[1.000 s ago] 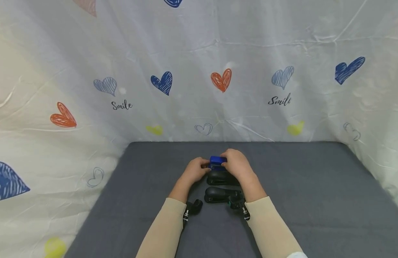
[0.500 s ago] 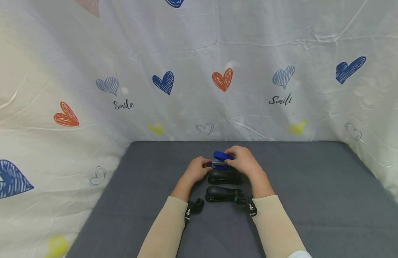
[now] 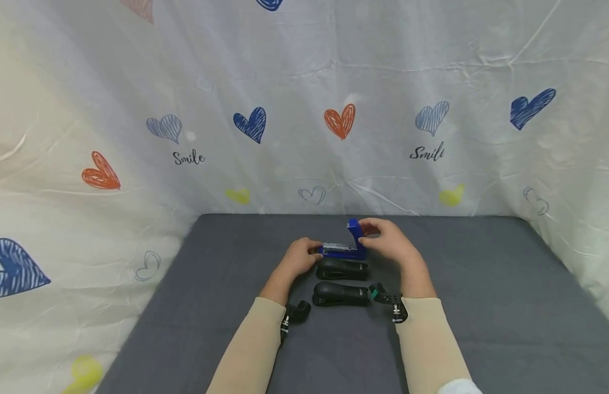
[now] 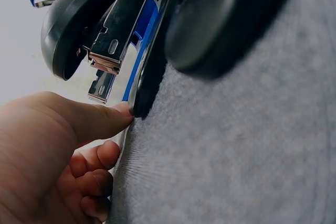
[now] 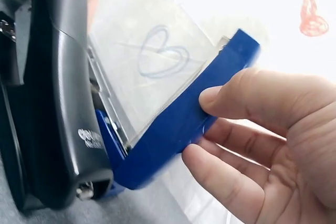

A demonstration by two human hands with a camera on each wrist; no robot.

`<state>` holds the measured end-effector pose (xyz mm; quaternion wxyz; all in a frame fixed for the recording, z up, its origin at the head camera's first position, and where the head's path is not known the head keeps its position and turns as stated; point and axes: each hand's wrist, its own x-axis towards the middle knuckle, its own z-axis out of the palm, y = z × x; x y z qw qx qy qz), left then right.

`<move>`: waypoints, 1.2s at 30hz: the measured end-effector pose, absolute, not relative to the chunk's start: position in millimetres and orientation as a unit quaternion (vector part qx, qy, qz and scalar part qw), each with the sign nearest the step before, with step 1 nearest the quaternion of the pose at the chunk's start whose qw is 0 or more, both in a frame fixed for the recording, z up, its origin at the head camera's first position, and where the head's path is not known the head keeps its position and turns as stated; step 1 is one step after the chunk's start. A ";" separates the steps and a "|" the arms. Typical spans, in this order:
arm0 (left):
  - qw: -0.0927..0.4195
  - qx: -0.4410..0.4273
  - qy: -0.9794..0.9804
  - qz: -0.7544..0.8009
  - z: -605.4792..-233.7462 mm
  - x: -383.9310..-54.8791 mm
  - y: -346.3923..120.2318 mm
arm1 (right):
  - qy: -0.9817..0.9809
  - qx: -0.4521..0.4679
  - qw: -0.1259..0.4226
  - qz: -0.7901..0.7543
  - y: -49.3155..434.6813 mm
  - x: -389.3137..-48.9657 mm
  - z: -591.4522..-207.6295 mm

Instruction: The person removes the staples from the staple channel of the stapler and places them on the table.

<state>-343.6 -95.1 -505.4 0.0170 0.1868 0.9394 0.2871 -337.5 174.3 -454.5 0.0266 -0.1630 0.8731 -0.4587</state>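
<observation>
A blue stapler (image 3: 340,254) lies crosswise on the grey cloth, its lid swung up steeply at the right end and its metal staple channel exposed. My right hand (image 3: 392,242) pinches that raised lid; the right wrist view shows the thumb on one face of the blue lid (image 5: 173,124) and fingers curled behind it. At the stapler's left end, my left hand (image 3: 298,258) holds the base with thumb and fingers. From the left wrist, the thumb of the left hand (image 4: 47,145) overlaps the tip of a black stapler (image 4: 152,77), with the blue base mostly hidden behind.
Two black staplers lie parallel in front of the blue one: a nearer one (image 3: 340,294) and a middle one (image 3: 342,268) close beside it. The grey cloth (image 3: 482,306) covers the table, with a white heart-printed curtain (image 3: 294,65) behind and at the sides.
The blue stapler's lid has swung from closed to steeply raised, with my right hand moving up and rightward with it. My left hand stays at the base's left end.
</observation>
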 end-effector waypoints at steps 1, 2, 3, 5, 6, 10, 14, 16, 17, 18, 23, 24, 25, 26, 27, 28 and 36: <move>0.015 0.187 0.939 0.287 -505.7 -344.1 -95.4 | 0.871 -0.160 0.028 -0.463 175.8 -338.1 -454.6; 0.015 0.185 0.940 0.287 -505.9 -344.4 -95.8 | 0.869 -0.158 0.030 -0.467 177.1 -338.5 -454.6; 0.013 0.185 0.940 0.287 -506.1 -344.9 -96.1 | 0.869 -0.158 0.031 -0.468 178.3 -339.2 -455.1; 0.014 0.182 0.941 0.287 -506.3 -345.6 -96.4 | 0.867 -0.154 0.034 -0.472 180.2 -340.2 -455.2; 0.013 0.180 0.940 0.288 -506.4 -346.2 -96.6 | 0.867 -0.152 0.035 -0.474 181.1 -340.7 -455.3; 0.013 0.182 0.938 0.294 -506.1 -347.5 -96.2 | 0.861 -0.150 0.033 -0.485 185.6 -340.5 -454.8; 0.005 0.186 0.937 0.295 -505.1 -348.0 -95.0 | 0.853 -0.150 0.028 -0.500 191.1 -338.9 -455.7; 0.004 0.186 0.939 0.290 -504.5 -347.8 -94.3 | 0.849 -0.144 0.029 -0.507 193.8 -338.3 -457.0; 0.004 0.187 0.939 0.287 -504.4 -347.8 -94.0 | 0.849 -0.142 0.029 -0.509 195.2 -337.9 -457.7; 0.005 0.187 0.940 0.285 -504.1 -347.6 -93.7 | 0.848 -0.141 0.030 -0.510 196.5 -337.6 -458.5; 0.005 0.189 0.940 0.285 -502.6 -347.1 -92.8 | 0.849 -0.125 0.031 -0.512 205.2 -336.4 -460.1; 0.004 0.189 0.939 0.286 -502.3 -347.1 -92.8 | 0.851 -0.120 0.031 -0.510 207.5 -336.1 -460.3; 0.003 0.189 0.939 0.286 -502.2 -347.3 -92.8 | 0.854 -0.114 0.030 -0.506 209.8 -335.7 -460.4; 0.002 0.189 0.940 0.285 -502.4 -347.4 -93.0 | 0.858 -0.110 0.030 -0.501 212.2 -335.2 -460.7; 0.002 0.188 0.940 0.285 -502.6 -347.6 -93.2 | 0.861 -0.107 0.029 -0.496 214.6 -334.8 -461.2; 0.002 0.188 0.940 0.285 -502.9 -347.9 -93.4 | 0.865 -0.104 0.029 -0.491 216.9 -334.6 -461.8; 0.008 0.177 0.940 0.291 -507.3 -347.3 -95.1 | 0.880 -0.082 0.032 -0.467 229.8 -331.9 -467.8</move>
